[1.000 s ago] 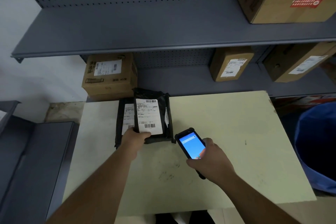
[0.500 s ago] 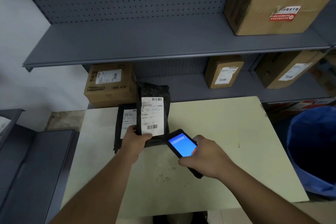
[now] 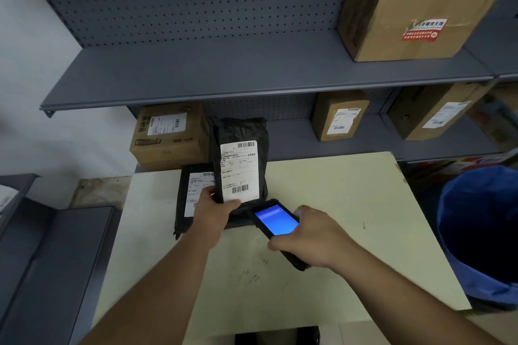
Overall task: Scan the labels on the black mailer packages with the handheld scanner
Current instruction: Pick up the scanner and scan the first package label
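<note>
- A pale yellow counter (image 3: 322,204) stands against grey metal shelves (image 3: 224,75) with a pegboard back; cardboard boxes sit on them, one large box (image 3: 414,8) on the upper shelf and three smaller ones, each with a white label, on the lower.
- A blue bin (image 3: 476,232) stands just beside the counter's right edge; its inside is dark and what it holds cannot be told.
- The left hand (image 3: 215,210) grips the lower edge of a black mailer (image 3: 241,159), held upright with its long axis vertical and its white label (image 3: 238,171) facing the person, barcodes at top and bottom.
- A second black mailer (image 3: 190,199) lies flat on the counter just behind and left of it, partly hidden by the hand and the raised mailer.
- The right hand (image 3: 311,241) is closed around a handheld scanner (image 3: 276,221), blue screen lit and facing up, its top end pointing up-left at the foot of the raised mailer, close to touching.
</note>
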Available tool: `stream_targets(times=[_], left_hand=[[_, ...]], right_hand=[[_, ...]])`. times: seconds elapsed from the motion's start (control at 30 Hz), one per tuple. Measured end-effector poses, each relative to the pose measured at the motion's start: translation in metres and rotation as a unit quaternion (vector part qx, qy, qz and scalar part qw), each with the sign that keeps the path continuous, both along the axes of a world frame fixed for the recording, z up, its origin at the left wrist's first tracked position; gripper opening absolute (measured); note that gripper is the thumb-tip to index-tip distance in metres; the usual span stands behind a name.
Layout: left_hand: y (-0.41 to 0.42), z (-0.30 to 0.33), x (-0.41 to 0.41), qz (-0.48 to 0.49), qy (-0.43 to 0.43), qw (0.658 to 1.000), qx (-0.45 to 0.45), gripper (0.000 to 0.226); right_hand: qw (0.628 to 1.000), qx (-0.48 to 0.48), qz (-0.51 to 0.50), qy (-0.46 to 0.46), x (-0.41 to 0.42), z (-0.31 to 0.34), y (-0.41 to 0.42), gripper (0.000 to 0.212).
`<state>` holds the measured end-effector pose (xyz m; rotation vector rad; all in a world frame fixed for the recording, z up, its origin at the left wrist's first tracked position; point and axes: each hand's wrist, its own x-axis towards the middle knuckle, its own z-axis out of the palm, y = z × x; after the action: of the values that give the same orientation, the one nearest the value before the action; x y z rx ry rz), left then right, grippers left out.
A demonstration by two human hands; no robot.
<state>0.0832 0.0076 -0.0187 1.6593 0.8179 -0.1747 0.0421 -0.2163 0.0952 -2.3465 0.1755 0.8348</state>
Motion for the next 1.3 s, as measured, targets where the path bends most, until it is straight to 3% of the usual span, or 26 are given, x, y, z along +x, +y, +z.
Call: stream_targets(times=[0.17, 0.5, 1.17, 1.3], left_hand=[[-0.003, -0.001, 0.000, -0.013, 0.009, 1.000, 0.014, 0.055], [-0.009, 0.001, 0.001, -0.006, -0.019, 1.000, -0.016, 0.064], [-0.082, -0.048, 0.019, -0.063, 0.044, 0.994, -0.074, 0.054], [-0.108, -0.065, 0.026, -0.082, 0.049, 0.989, -0.113, 0.070]], right_hand=[[1.000, 0.001, -0.004, 0.010, -0.002, 0.001, -0.001, 0.053], [1.000, 0.009, -0.014, 0.019, -0.006, -0.003, -0.006, 0.051], [0.997, 0.010, -0.070, 0.019, 0.009, -0.020, -0.067, 0.049], [0.996, 0.009, -0.088, 0.025, 0.014, -0.027, -0.088, 0.048]])
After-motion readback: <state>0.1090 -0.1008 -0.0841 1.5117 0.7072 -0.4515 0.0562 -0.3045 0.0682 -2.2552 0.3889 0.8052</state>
